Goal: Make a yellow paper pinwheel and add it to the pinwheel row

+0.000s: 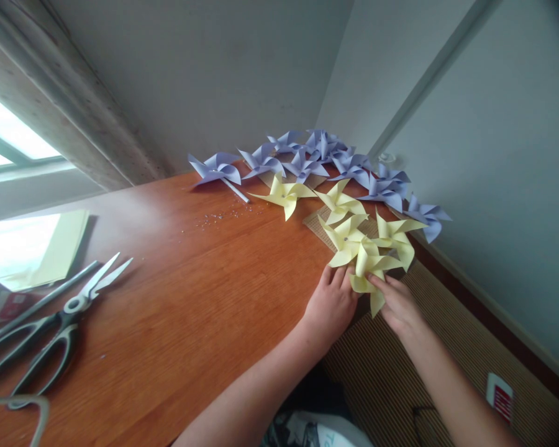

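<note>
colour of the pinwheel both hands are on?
Pale yellow pinwheel, held by left hand and right hand; head view.

Bare left hand, bare right hand, forearms unsleeved

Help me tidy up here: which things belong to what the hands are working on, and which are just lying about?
In hand:
left hand and right hand, both on the nearest yellow pinwheel
other yellow pinwheels
purple pinwheels

Lying about:
scissors
yellow paper sheets
small scraps on the wooden table
</note>
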The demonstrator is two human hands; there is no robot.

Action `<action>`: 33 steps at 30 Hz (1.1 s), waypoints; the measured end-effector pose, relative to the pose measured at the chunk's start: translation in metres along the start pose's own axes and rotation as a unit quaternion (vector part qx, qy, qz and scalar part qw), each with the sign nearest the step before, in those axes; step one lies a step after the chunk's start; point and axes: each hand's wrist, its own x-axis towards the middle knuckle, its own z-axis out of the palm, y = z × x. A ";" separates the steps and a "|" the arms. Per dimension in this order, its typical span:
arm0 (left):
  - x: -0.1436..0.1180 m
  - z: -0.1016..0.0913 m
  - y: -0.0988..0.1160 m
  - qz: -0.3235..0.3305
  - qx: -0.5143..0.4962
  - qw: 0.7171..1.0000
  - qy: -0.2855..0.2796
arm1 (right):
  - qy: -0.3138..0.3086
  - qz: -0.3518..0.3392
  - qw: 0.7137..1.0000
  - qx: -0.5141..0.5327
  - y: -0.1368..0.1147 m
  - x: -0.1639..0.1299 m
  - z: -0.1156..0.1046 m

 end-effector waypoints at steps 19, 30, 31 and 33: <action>0.001 0.000 0.000 -0.009 -0.016 1.000 -0.005 | -0.036 0.015 0.999 -0.027 -0.002 0.000 -0.002; -0.007 -0.007 -0.009 -0.091 -0.214 0.972 0.027 | -0.042 0.013 0.999 -0.028 0.003 0.001 -0.002; -0.010 -0.011 -0.008 -0.098 -0.231 0.968 0.034 | -0.043 0.011 0.999 -0.029 0.003 0.001 -0.002; -0.017 -0.020 -0.005 -0.088 -0.238 0.966 0.047 | -0.044 0.007 0.999 -0.030 0.004 0.001 -0.002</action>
